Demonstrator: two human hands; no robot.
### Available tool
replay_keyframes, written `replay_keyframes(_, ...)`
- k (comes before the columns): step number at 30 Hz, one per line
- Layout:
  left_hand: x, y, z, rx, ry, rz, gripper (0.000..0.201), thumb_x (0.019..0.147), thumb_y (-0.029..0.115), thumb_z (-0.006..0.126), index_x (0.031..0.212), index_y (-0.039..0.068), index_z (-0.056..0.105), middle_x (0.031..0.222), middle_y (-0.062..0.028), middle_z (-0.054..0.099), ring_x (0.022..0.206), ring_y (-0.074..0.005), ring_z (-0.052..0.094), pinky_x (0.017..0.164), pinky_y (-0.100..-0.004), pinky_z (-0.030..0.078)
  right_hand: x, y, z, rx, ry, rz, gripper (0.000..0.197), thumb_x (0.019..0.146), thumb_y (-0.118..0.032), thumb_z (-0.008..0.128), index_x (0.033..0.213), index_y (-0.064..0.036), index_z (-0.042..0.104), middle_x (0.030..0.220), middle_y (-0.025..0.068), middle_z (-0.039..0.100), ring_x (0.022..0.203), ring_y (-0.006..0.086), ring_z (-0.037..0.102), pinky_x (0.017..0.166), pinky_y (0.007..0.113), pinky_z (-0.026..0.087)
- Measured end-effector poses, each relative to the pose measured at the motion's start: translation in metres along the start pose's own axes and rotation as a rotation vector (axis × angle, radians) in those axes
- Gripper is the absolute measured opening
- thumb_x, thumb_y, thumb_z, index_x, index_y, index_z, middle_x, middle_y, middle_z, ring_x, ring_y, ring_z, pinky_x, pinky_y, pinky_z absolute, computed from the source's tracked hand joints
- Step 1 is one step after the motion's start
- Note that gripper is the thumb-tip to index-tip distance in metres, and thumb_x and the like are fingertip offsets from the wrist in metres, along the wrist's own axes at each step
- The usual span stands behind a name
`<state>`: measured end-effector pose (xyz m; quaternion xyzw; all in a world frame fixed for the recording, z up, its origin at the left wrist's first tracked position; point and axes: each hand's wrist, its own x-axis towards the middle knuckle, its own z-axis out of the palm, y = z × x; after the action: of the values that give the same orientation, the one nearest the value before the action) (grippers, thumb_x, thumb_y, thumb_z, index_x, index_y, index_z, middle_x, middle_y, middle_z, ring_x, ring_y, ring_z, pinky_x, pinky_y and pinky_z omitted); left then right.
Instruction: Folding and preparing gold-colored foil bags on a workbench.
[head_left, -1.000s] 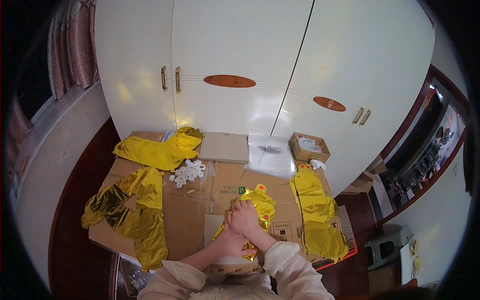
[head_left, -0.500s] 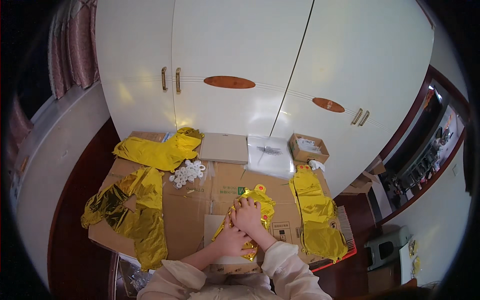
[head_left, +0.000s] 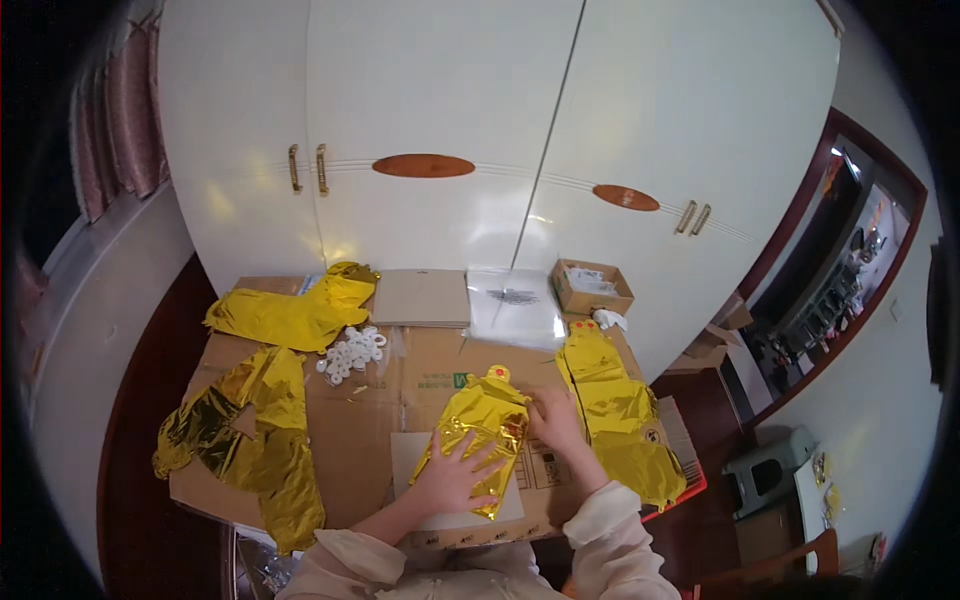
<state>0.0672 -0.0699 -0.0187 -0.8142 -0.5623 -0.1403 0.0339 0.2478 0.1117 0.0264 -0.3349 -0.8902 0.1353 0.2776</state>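
A small open brown cardboard box (head_left: 592, 288) is sitting at the worktop's far right corner. Beside it, along the far edge, a clear plastic bag (head_left: 516, 305) with a dark printed patch is lying flat, and a flat tan cardboard piece (head_left: 422, 297) is lying next to that.

My left hand (head_left: 452, 478) presses flat on a gold foil balloon (head_left: 480, 430) lying on the cardboard-covered worktop (head_left: 360, 440), while my right hand (head_left: 555, 420) touches its right edge beside a stack of gold balloons (head_left: 615, 410).
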Motion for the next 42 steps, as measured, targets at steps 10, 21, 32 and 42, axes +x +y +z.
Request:
replay_keyframes(10,0.004,0.001,-0.009,-0.005,-0.060,0.000,0.072,0.087,0.071,0.045,0.146,0.030,0.044,0.154,-0.0061,0.037,0.141,-0.0412,0.033,0.100,-0.0827,0.011,-0.024,0.047,-0.007,0.101,-0.248,-0.134,0.036,0.085,-0.032,0.070,0.115,-0.0117,0.065,0.117,0.0102,0.062,0.116,0.0314,0.055,0.100,0.045,0.041)
replay_keyframes(21,0.004,0.000,-0.006,0.009,-0.093,-0.002,0.072,0.087,0.071,0.044,0.146,0.031,0.043,0.155,-0.0065,0.035,0.141,-0.0419,0.031,0.099,-0.0832,0.014,-0.008,0.050,0.012,-0.150,-0.235,0.100,0.054,0.082,-0.036,0.071,0.130,-0.0180,0.054,0.132,0.0106,0.049,0.125,0.0345,0.043,0.105,0.050,0.032)
replay_keyframes(32,0.001,-0.003,-0.007,-0.075,0.020,-0.043,0.071,0.093,0.060,0.044,0.149,0.018,0.038,0.156,-0.0114,0.033,0.143,-0.0399,0.028,0.106,-0.0775,0.010,-0.095,-0.058,-0.007,-0.046,-0.112,-0.158,0.048,0.084,-0.024,0.067,0.129,-0.0118,0.055,0.122,0.0103,0.056,0.117,0.0276,0.051,0.099,0.045,0.035)
replay_keyframes(42,-0.064,-0.016,-0.091,-0.184,-0.144,-0.291,0.056,0.090,0.043,0.062,0.131,0.007,0.055,0.139,-0.0168,0.050,0.131,-0.0331,0.046,0.108,-0.0516,0.037,-0.135,-0.113,0.008,-0.013,-0.204,-0.421,0.043,0.089,-0.027,0.063,0.126,-0.0069,0.058,0.130,0.0088,0.057,0.126,0.0250,0.049,0.107,0.042,0.036)
